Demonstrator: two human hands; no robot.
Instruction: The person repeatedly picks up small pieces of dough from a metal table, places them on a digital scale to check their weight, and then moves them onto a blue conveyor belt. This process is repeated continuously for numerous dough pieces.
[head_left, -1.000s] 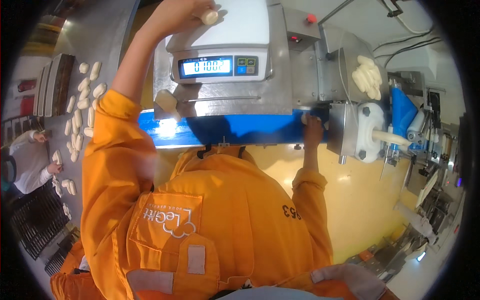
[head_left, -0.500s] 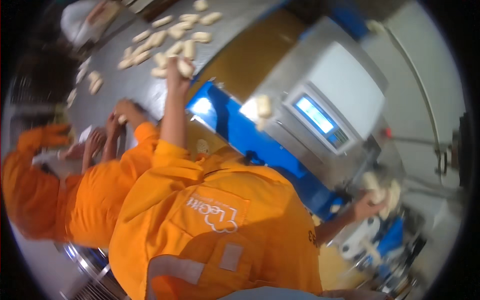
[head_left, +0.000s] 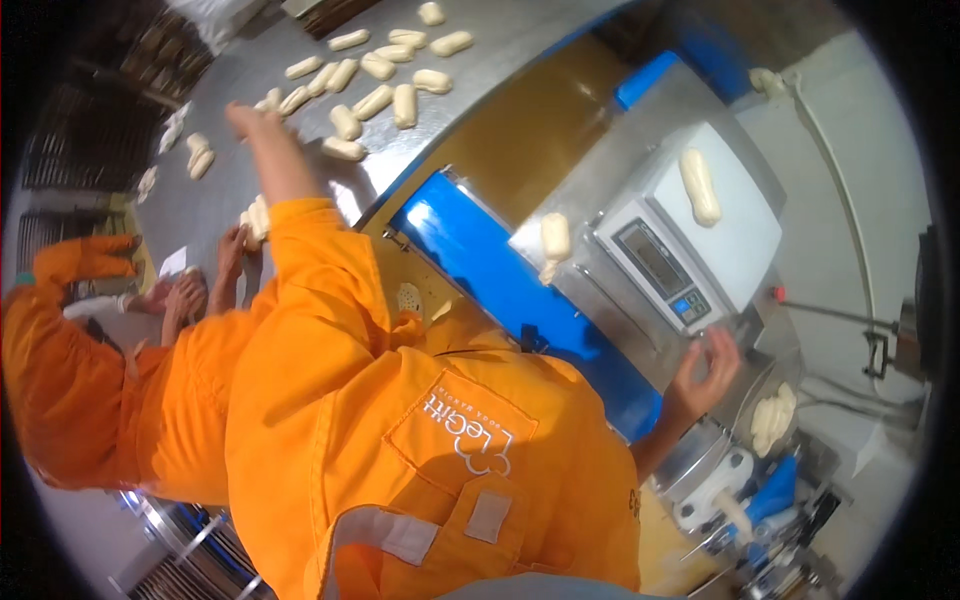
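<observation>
A long dough piece (head_left: 700,187) lies on the white top of a digital scale (head_left: 757,225). Just below the scale's display corner is my right hand (head_left: 705,375), empty, its fingers apart and slightly curled. My left hand (head_left: 255,122) reaches far out over the steel table (head_left: 225,120), beside a group of dough pieces (head_left: 293,100); its fingers are partly hidden, so whether it grips one is unclear. Another dough piece (head_left: 555,236), with a narrow tail, rests on the steel surface left of the scale. A lump of dough (head_left: 773,420) sits beyond my right hand.
Several dough rolls (head_left: 375,100) lie scattered on the table. At left, co-workers' hands (head_left: 185,300) work at the table edge, near more dough (head_left: 256,220). A blue panel (head_left: 480,260) runs before me. Machine parts (head_left: 735,475) stand at lower right.
A dough piece now lies on the scale, and its lit display has gone dark. My right hand, earlier on dough at the lump, is empty by the scale. My left hand moved leftward.
</observation>
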